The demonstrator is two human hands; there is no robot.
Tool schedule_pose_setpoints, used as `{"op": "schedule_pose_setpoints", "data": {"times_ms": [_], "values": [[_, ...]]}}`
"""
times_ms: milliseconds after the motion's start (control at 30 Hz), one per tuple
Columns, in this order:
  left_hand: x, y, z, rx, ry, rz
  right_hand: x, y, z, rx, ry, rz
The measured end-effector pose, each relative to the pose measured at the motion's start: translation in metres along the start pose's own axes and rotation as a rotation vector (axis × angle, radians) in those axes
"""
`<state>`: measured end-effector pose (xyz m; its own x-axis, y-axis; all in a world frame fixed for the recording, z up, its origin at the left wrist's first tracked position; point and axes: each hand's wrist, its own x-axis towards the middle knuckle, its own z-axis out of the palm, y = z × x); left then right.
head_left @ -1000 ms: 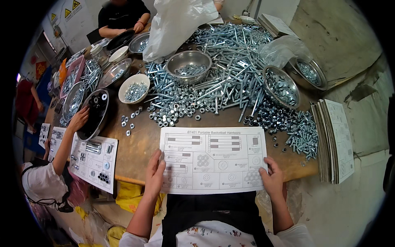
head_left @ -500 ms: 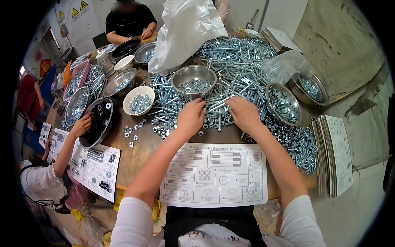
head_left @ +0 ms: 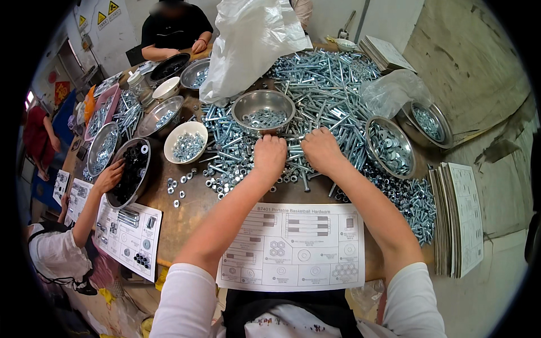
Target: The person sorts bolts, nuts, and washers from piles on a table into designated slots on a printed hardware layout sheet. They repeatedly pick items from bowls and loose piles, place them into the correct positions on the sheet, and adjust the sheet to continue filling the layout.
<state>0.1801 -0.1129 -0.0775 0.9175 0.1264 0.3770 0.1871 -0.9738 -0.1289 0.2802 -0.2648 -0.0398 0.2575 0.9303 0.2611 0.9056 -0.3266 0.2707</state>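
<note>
Bolts at right hand indistinct

Head-worn wide fisheye, upright, looking down and forward across a brown flat-topped table.
The lens, left of a side-by-side pair, rides above the wearer: bare left forearm from seven o'clock, bare right forearm from five, a white rectangular printed paper sheet close at six, a heap of long silver metal bolts farther off toward twelve. Around nine, the curved rim seems too warped to judge distance.
</note>
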Motion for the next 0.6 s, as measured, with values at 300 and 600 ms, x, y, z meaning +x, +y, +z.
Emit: {"op": "schedule_pose_setpoints", "data": {"times_ms": [300, 600], "values": [[-0.011, -0.029, -0.026, -0.163, 0.117, 0.066, -0.028, 0.014, -0.014, 0.135, 0.218, -0.075], [-0.121, 0.013, -0.06, -0.488, 0.067, 0.256, -0.14, -0.014, -0.077, 0.643, 0.24, 0.491]]}}
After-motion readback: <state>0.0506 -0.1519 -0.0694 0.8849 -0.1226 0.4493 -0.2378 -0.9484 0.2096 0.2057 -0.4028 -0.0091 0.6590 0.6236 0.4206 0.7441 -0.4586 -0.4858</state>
